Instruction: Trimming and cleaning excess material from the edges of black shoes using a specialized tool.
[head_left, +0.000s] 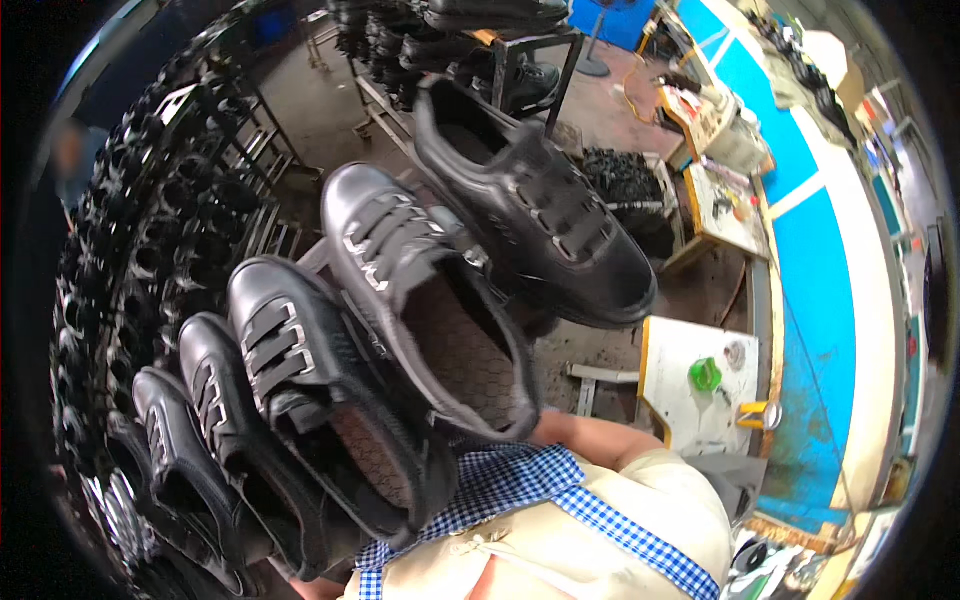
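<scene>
Several black shoes with elastic straps fill the space close in front of me. One black shoe (540,210) has its toe to the lower right, while the neighbouring shoe (375,235) points its toe away from me. Further shoes (265,300) line up beside it toward the lower left, side by side, their openings facing me. My right forearm (600,437) runs behind the shoes, and its hand is hidden by them. Only a bit of my left arm (318,588) shows at the lower edge; the left hand is covered too. What either hand grips cannot be seen.
Racks packed with black shoes (150,260) stand on the left, and another loaded rack (430,45) is ahead. A white table (680,350) at right holds a green container (705,374) and a yellow can (760,415). Beyond runs a long blue surface (815,310).
</scene>
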